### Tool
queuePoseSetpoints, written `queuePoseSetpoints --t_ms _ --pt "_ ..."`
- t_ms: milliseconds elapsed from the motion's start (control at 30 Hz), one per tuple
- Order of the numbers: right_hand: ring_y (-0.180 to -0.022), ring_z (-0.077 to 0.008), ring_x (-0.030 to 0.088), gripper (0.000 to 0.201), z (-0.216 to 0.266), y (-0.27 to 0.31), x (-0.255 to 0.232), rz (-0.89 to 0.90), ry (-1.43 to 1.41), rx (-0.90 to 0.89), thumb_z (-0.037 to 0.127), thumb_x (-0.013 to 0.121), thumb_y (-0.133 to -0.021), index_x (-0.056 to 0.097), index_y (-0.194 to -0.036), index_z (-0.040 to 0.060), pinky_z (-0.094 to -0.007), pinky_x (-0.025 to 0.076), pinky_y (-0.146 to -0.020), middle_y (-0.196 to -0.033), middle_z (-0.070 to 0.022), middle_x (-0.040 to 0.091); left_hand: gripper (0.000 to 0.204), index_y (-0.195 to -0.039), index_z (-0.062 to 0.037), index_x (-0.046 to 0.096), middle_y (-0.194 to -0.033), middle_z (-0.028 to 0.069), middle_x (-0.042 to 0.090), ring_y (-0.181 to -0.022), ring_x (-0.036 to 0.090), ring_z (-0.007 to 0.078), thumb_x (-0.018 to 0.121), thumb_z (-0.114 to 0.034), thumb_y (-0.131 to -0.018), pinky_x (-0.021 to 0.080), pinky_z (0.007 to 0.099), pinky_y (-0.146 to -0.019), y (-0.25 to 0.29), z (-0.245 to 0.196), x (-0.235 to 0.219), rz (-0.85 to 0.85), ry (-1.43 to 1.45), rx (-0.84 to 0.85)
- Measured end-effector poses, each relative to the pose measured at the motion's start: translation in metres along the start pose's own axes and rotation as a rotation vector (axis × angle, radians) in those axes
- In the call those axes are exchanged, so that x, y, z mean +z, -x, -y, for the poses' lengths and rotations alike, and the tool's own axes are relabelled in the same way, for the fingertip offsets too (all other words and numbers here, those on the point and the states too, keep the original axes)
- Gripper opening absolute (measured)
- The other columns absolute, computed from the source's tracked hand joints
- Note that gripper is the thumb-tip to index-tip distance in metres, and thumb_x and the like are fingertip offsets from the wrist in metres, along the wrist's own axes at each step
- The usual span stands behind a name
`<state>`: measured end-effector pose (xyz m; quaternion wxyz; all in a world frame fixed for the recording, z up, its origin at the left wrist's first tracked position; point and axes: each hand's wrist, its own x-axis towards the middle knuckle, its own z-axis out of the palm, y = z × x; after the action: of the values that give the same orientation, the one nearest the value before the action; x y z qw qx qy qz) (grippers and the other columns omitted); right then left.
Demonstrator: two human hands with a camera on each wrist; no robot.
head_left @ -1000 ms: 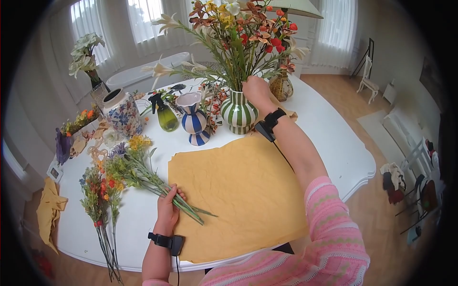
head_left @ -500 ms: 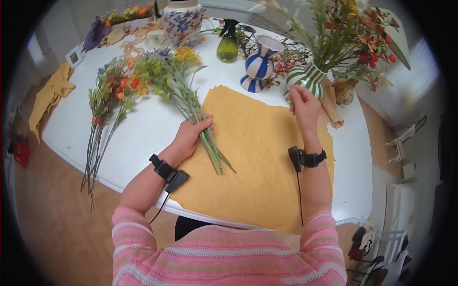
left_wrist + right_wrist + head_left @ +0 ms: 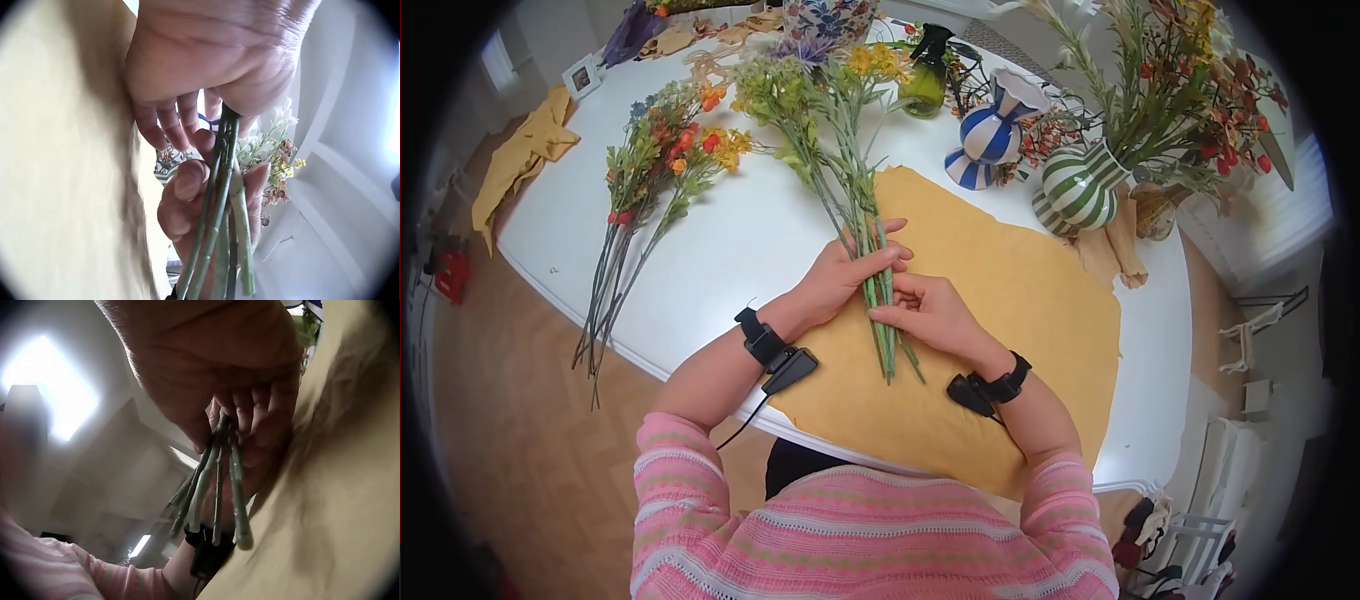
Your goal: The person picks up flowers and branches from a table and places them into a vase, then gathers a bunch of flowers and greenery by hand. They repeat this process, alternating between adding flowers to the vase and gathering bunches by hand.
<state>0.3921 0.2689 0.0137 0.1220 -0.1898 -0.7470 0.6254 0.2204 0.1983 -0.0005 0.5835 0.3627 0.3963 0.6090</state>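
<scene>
My left hand [image 3: 840, 278] grips a bunch of artificial flowers [image 3: 810, 125] with purple, yellow and white-green heads, its thumb across the green stems. Lower down, my right hand [image 3: 935, 315] holds the same stems [image 3: 887, 345], with the thumb in front and the fingers behind. The bunch is over a sheet of yellow-tan wrapping paper [image 3: 1020, 330], heads pointing away from me. Both wrist views show the cut stem ends [image 3: 215, 231] sticking out past the hands; in the right wrist view the stems [image 3: 203, 487] spread slightly below the fingers.
Left of the bunch lies a second bundle of orange and red flowers [image 3: 670, 160], stems over the table edge [image 3: 625, 355]. A green-striped vase [image 3: 1085, 190] of flowers, a blue-striped vase [image 3: 990, 135], a green spray bottle [image 3: 925, 80] and a floral vase [image 3: 830, 22] stand behind.
My right hand has come away from the green-striped vase, moving left and toward me, and now holds the stems beside my left hand. The bunch now points more straight away from me.
</scene>
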Motion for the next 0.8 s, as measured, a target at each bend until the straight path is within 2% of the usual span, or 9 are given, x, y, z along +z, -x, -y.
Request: queuePoseSetpoints --t_ms 133,333,367,433,500,533,600,733,800 --pt "-0.067 -0.0028 0.049 0.016 0.01 0.004 -0.003 0.03 -0.131 0.114 0.016 0.068 -0.089 0.064 -0.095 0.0023 -0.0211 0.04 -0.06 -0.073 0.0047 0.057 0.056 -0.142 0.0011 0.036 -0.113 0.0086 0.061 -0.098 0.061 0.0146 0.058 -0.025 -0.097 0.05 0.03 -0.09 -0.001 0.005 0.0 0.021 0.027 -0.015" --pt "-0.07 -0.0039 0.054 0.018 0.008 0.008 -0.005 0.026 -0.229 0.124 0.02 0.062 -0.095 0.064 -0.097 0.0023 -0.0217 0.042 -0.064 -0.077 0.0035 0.059 0.053 -0.142 0.0015 0.037 -0.111 0.0099 0.062 -0.097 0.062 0.0165 0.053 -0.026 -0.099 0.051 0.0317 -0.086 0.002 0.005 0.005 0.0 0.053 -0.061" --pt "-0.07 -0.0039 0.054 0.018 0.007 0.008 -0.006 0.028 -0.231 0.124 0.02 0.062 -0.095 0.064 -0.097 0.0023 -0.0217 0.042 -0.064 -0.077 0.0035 0.059 0.048 -0.137 0.0019 0.041 -0.109 0.0101 0.063 -0.096 0.063 0.0176 0.052 -0.025 -0.1 0.052 0.0326 -0.085 0.003 0.003 0.007 -0.027 0.135 -0.076" --pt "-0.066 -0.0039 0.054 0.025 0.006 0.01 -0.005 -0.082 -0.306 0.126 0.025 0.058 -0.098 0.063 -0.103 0.0022 -0.0196 0.043 -0.061 -0.077 0.0027 0.06 0.042 -0.132 0.0022 0.046 -0.107 0.0103 0.063 -0.095 0.063 0.0187 0.051 -0.024 -0.1 0.053 0.0335 -0.084 0.002 0.005 0.004 -0.055 0.219 -0.096" --pt "-0.068 -0.0044 0.055 0.025 0.009 0.01 -0.005 -0.133 -0.317 0.149 0.024 0.057 -0.098 0.064 -0.104 0.0016 -0.02 0.044 -0.062 -0.078 0.0024 0.061 0.03 -0.12 0.0007 0.052 -0.104 0.0108 0.063 -0.094 0.064 0.0213 0.049 -0.022 -0.1 0.054 0.0361 -0.083 -0.002 0.01 -0.002 -0.052 0.33 -0.079" --pt "-0.069 -0.0049 0.056 0.024 0.009 0.01 -0.005 -0.185 -0.327 0.17 0.023 0.056 -0.098 0.065 -0.104 0.0011 -0.0203 0.045 -0.062 -0.079 0.0021 0.062 0.03 -0.12 0.0007 0.052 -0.104 0.0108 0.063 -0.094 0.064 0.0213 0.049 -0.022 -0.1 0.054 0.0361 -0.083 -0.003 0.013 -0.004 -0.052 0.331 -0.081" --pt "-0.068 -0.0046 0.056 0.026 0.005 0.009 -0.007 -0.196 -0.332 0.182 0.023 0.056 -0.098 0.065 -0.106 0.0008 -0.0195 0.045 -0.06 -0.079 0.002 0.062 0.023 -0.11 -0.0013 0.054 -0.102 0.0117 0.062 -0.093 0.063 0.0233 0.049 -0.021 -0.1 0.054 0.0381 -0.083 -0.003 0.011 0.001 -0.153 0.4 -0.045" --pt "-0.064 -0.004 0.054 0.027 0.0 0.009 -0.004 -0.259 -0.309 0.203 0.024 0.056 -0.098 0.065 -0.108 0.0001 -0.0187 0.044 -0.059 -0.08 0.0017 0.063 0.026 -0.112 -0.0006 0.053 -0.104 0.0134 0.062 -0.096 0.063 0.0249 0.045 -0.023 -0.101 0.054 0.0393 -0.084 -0.002 0.01 0.002 -0.243 0.386 -0.079" --pt "-0.063 -0.0038 0.054 0.026 -0.002 0.008 -0.001 -0.273 -0.294 0.183 0.024 0.056 -0.098 0.064 -0.107 0.001 -0.0184 0.042 -0.056 -0.08 0.002 0.063 0.03 -0.115 -0.0006 0.051 -0.104 0.0146 0.062 -0.097 0.063 0.0264 0.039 -0.025 -0.103 0.054 0.0401 -0.085 -0.002 0.008 0.003 -0.294 0.413 -0.095"
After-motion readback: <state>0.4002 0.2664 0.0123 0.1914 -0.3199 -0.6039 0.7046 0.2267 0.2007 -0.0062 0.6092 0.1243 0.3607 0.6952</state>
